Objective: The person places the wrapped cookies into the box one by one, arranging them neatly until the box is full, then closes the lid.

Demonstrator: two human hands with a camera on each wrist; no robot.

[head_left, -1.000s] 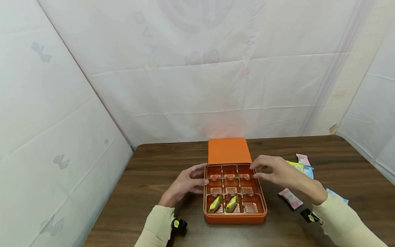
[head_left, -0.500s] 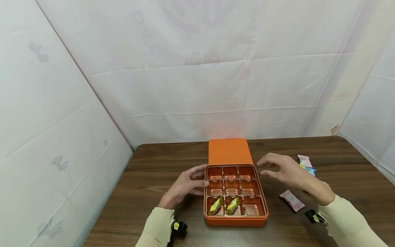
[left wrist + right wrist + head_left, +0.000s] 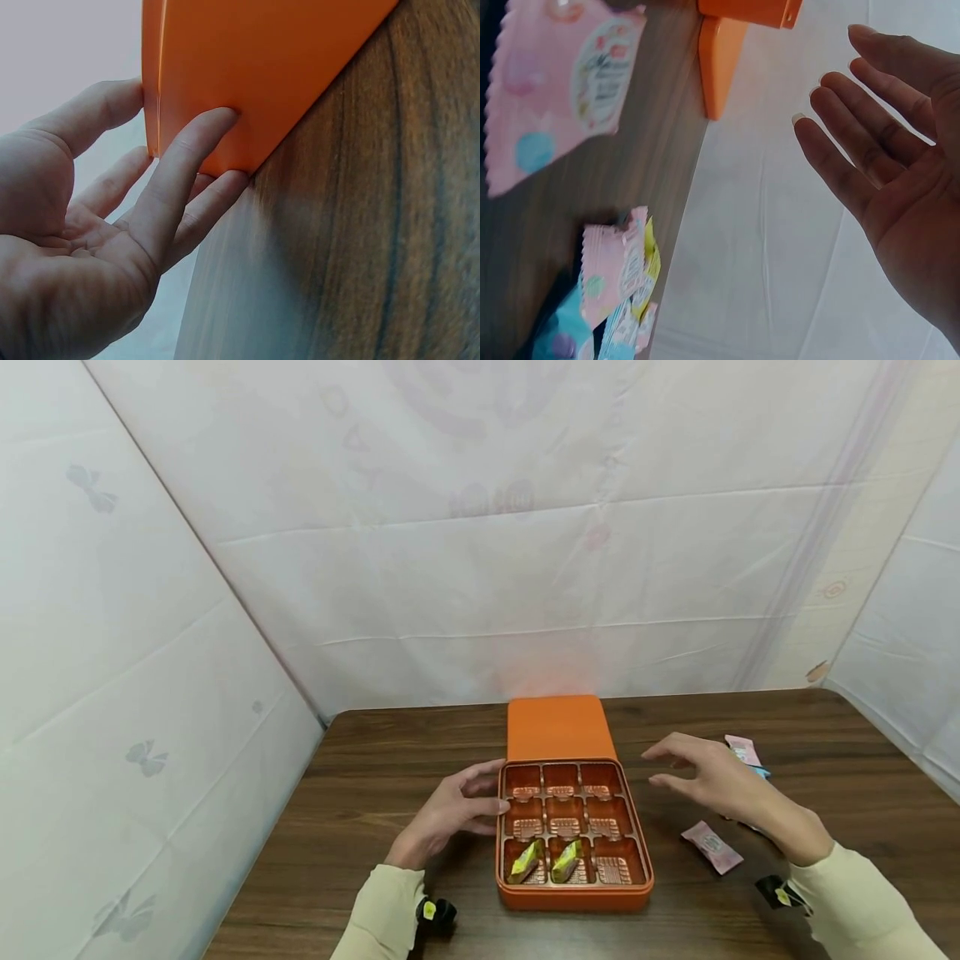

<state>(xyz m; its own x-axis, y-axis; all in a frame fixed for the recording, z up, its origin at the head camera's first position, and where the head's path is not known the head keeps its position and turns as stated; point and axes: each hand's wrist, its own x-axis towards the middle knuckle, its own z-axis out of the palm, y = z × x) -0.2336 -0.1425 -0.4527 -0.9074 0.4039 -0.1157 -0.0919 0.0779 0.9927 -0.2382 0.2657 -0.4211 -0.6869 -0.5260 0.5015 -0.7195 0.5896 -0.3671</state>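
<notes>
Head camera looks forward and down; 2 nearer wrist views share the orange box (image 3: 575, 900).

The left hand (image 3: 101, 255) is touching the left side of a smooth, flat-sided orange box (image 3: 259, 67) on a brown wood-grained tabletop (image 3: 360, 195).

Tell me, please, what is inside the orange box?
Two yellow packets are inside the orange box, in the near-left and near-middle compartments of its nine-part tray. The other seven show only ridged floors. What lies beneath the tray is covered.
</notes>
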